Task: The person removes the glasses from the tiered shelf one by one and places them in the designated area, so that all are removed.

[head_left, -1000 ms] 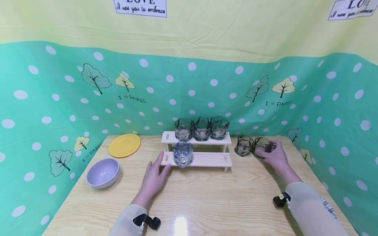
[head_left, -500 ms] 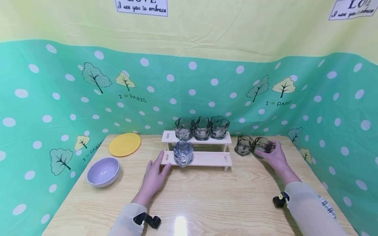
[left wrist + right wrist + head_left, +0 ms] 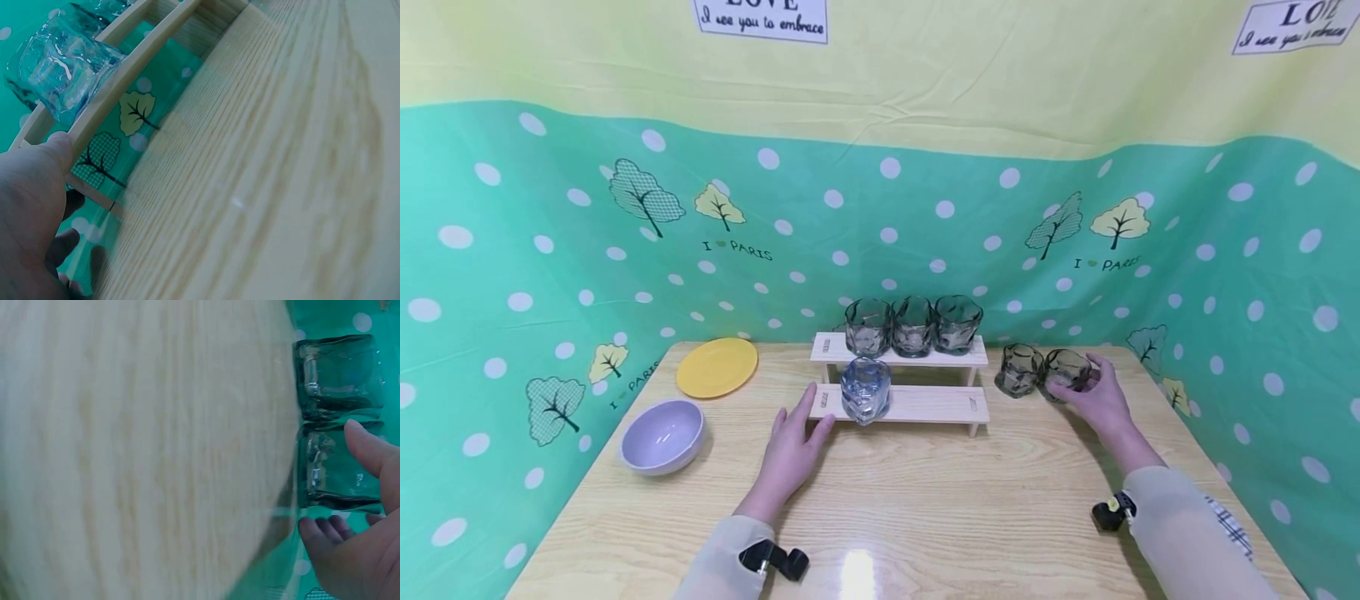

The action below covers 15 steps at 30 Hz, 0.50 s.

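Observation:
My left hand (image 3: 790,450) rests at the left end of a two-step wooden shelf (image 3: 932,406), fingers extended. Its thumb tip touches the lower step's front edge in the left wrist view. A clear bluish glass (image 3: 865,392) stands on that step, near this hand. Far right on the table, my right hand (image 3: 1101,400) is spread around a dark-tinted glass (image 3: 1066,371), thumb overlapping its front. In the right wrist view, the other fingers (image 3: 319,534) lie below that glass (image 3: 337,465) with a narrow gap. A second tinted glass (image 3: 1020,371) stands right beside it.
Three grey glasses (image 3: 913,327) stand in a row on the upper step. On the left are a yellow plate (image 3: 717,368) and a purple bowl (image 3: 662,437). A polka-dot cloth (image 3: 887,217) hangs behind the wooden table (image 3: 940,508).
The right hand's fingers have loosened slightly away from the tinted glass, which stays in place. My left hand remains at the shelf's end.

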Available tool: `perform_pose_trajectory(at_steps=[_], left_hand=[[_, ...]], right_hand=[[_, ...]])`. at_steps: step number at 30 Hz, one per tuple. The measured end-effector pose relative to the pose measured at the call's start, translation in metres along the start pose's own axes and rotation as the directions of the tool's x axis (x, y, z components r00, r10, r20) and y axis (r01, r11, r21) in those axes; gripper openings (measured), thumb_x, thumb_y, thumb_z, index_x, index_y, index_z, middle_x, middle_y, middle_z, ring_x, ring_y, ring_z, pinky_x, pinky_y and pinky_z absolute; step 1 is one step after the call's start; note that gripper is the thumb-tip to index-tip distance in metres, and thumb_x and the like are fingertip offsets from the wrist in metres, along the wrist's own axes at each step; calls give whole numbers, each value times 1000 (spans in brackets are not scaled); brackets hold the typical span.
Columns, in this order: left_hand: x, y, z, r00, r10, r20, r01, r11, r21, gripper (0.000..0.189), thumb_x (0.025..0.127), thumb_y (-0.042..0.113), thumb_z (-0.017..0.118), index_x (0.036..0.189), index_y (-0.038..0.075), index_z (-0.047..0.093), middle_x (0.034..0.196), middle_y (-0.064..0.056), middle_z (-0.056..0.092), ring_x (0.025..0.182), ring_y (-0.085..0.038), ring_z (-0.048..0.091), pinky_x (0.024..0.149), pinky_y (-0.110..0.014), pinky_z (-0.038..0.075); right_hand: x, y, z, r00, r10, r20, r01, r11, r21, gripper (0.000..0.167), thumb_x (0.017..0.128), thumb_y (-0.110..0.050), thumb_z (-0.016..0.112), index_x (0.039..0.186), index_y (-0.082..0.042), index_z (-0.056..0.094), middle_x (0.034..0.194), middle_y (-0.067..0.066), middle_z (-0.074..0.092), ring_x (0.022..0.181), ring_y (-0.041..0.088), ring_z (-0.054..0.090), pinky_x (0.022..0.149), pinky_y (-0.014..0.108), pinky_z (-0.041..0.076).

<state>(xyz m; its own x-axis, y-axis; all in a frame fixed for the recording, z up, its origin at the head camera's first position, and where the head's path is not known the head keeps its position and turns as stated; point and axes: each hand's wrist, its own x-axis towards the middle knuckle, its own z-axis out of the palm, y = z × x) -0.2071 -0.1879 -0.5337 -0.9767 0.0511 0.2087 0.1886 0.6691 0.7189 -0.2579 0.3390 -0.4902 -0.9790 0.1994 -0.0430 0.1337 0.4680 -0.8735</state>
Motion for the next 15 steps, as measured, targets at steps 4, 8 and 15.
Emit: perform_pose_trajectory(at_steps=[4,8,15], left_hand=[[0,0,0,1000,-1,-4,1,1000,6,75,115,37,62,175,5,29,169,-24,43,157,-44,42,137,-61,5],[0,0,0,1000,4,-7,-4,1000,6,75,115,37,62,175,6,29,169,-24,44,156,-43,44,137,-60,5],[1,-1,1,1000,9,-4,-8,1000,5,76,115,37,62,175,7,28,168,-24,45,155,-43,45,137,-60,6]], right_hand=[[-4,-7,-4,1000,7,-13,-8,999,-31,130,94,-41,92,178,-11,-4,175,37,19,156,62,26,126,74,31],[-11,-18,-7,999,2,-33,-4,999,-47,136,90,-53,92,178,-13,-4,179,33,12,158,62,21,125,77,28],[-20,-37,-9,994,-59,-89,51,995,-87,133,89,-58,89,178,-11,1,181,27,12,161,59,18,127,78,21]])
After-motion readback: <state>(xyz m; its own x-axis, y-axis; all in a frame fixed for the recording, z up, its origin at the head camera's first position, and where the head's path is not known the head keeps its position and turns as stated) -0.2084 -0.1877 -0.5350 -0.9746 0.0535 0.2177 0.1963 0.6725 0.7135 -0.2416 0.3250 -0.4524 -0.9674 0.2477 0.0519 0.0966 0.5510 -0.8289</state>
